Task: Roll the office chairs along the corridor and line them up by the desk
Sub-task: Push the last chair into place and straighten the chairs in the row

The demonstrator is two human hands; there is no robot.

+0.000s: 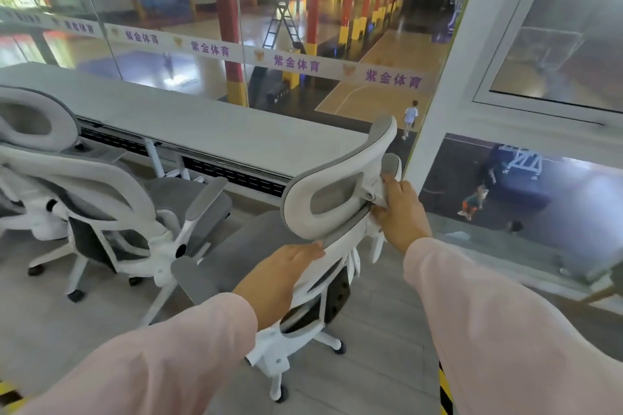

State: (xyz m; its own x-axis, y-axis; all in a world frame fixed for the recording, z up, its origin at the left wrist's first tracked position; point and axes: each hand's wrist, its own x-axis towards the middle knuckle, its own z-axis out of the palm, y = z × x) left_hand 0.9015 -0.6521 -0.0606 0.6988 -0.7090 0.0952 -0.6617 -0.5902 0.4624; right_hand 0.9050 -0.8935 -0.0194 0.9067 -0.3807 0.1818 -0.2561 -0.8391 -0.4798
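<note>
- While both hands grip it, the held chair (333, 293) (white frame, grey mesh) stands at the near end of the desk (209, 125), with its back toward the camera and apparently angled to the desk edge.
- Left hand (286, 266): curled over the top rim of the backrest, fingertips hidden behind that rim.
- Right hand (401, 209): fingers wrapped round the headrest bracket (371, 194), just beside the headrest (340, 178).
- Parked chair (101, 199): at left, seat toward the desk, near the held chair but apart from it.
- Step, as judged: final placing of this chair in the row.
- Next move, as judged: swivel the seat to face the desk and roll it in level with the parked chair, keeping the armrests from clashing.
- Hidden or cut off: the held chair's seat and some of its castors are hidden, and the parked chair is cropped at the left edge. Whether further chairs remain cannot be told.
</note>
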